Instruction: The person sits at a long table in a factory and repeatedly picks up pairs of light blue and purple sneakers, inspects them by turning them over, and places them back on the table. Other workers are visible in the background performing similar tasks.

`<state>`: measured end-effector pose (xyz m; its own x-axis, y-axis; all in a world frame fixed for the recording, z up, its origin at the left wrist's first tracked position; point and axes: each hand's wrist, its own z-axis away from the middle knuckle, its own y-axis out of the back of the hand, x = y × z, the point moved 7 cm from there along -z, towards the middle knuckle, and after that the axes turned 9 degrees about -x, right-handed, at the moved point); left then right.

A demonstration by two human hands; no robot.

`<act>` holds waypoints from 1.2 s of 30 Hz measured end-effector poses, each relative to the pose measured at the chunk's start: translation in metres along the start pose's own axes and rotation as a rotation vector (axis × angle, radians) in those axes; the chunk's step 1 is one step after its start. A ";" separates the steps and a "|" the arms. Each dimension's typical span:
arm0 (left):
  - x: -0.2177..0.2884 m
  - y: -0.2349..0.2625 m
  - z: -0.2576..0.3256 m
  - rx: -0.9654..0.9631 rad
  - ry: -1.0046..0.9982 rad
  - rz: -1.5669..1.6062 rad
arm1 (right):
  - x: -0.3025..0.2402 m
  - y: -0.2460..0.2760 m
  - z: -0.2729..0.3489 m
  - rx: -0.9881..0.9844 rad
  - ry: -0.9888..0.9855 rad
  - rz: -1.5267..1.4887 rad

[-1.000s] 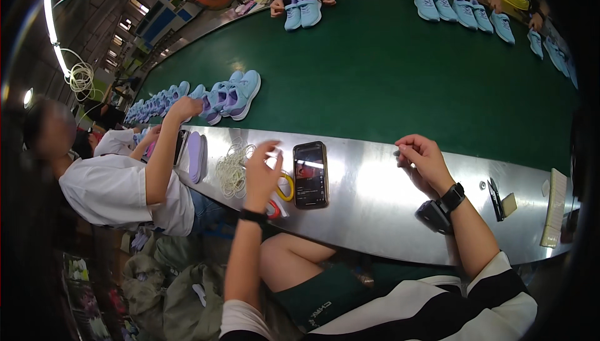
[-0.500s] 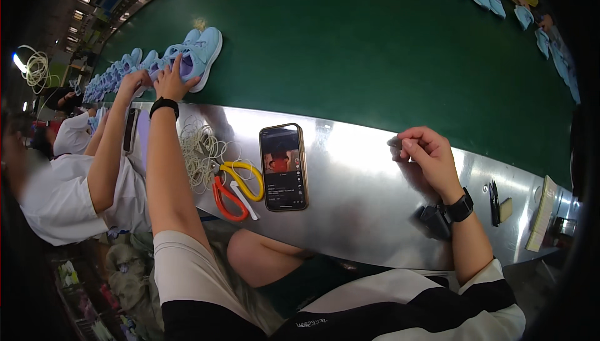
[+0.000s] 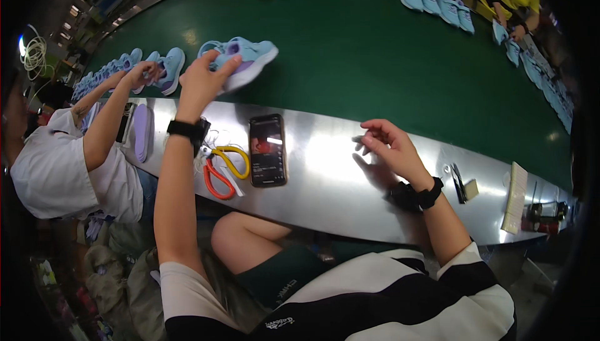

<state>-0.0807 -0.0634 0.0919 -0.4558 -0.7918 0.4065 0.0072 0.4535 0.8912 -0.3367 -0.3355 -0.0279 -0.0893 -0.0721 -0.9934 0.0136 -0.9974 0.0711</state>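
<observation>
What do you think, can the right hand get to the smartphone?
Probably yes: only shiny metal worktop shows between the right hand and the smartphone, and nothing lies on top of the phone. I can't tell whether that hand holds something.

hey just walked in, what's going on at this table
The person's left hand grips light blue shoes at the green tabletop. Their right hand is by the metal ledge, fingers curled; whether it holds anything is unclear. A phone and red-and-yellow-handled cutters lie on the ledge between their arms. At left, a white-shirted co-worker's hand is by another blue shoe.
</observation>
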 end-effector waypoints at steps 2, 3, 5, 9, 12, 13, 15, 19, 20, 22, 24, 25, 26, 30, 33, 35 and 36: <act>0.065 -0.011 0.050 -0.182 -0.020 0.112 | -0.034 -0.005 0.036 0.041 0.130 0.251; 0.104 -0.011 0.084 -0.118 -0.260 0.161 | -0.041 -0.003 0.055 0.083 0.168 0.394; 0.145 -0.044 0.151 -0.263 -0.291 0.342 | -0.039 0.001 0.093 0.211 0.101 0.453; 0.187 -0.087 0.245 -0.373 -0.241 0.602 | -0.007 0.010 0.162 0.303 0.000 0.626; 0.160 -0.133 0.278 -0.369 0.061 0.733 | 0.002 0.012 0.194 0.311 -0.107 0.491; 0.157 -0.146 0.281 -0.399 0.097 0.799 | 0.011 0.013 0.197 0.326 -0.179 0.409; 0.157 -0.161 0.282 -0.451 0.127 0.915 | 0.020 0.013 0.197 0.340 -0.232 0.296; 0.156 -0.167 0.272 -0.586 0.176 1.139 | 0.035 0.024 0.185 0.342 -0.172 -0.028; 0.153 -0.168 0.273 -0.636 0.226 1.277 | 0.041 0.025 0.185 0.336 -0.134 -0.216; 0.143 -0.174 0.278 -0.709 0.295 1.430 | 0.040 0.021 0.183 0.316 -0.094 -0.491; 0.149 -0.180 0.285 -0.671 0.327 1.563 | 0.047 0.012 0.182 0.304 -0.119 -0.619; 0.153 -0.181 0.288 -0.651 0.342 1.630 | 0.051 0.007 0.182 0.296 -0.130 -0.682; 0.156 -0.178 0.291 -0.620 0.351 1.717 | 0.054 0.001 0.182 0.272 -0.173 -0.730; 0.163 -0.169 0.291 -0.536 0.337 1.886 | 0.036 -0.011 0.171 0.254 -0.146 -0.912; 0.166 -0.142 0.284 -0.427 0.087 1.751 | 0.013 0.000 0.170 0.305 0.110 -0.776; 0.174 -0.116 0.274 -0.217 -0.037 1.366 | -0.005 0.015 0.176 0.381 0.268 -0.369; 0.176 -0.104 0.275 -0.123 -0.148 1.020 | -0.017 0.020 0.181 0.455 0.325 -0.023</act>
<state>-0.4063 -0.1373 0.0156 -0.2872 0.0066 0.9579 0.5378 0.8286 0.1555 -0.5155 -0.3554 0.0070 0.2280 -0.1158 -0.9667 -0.4220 -0.9066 0.0091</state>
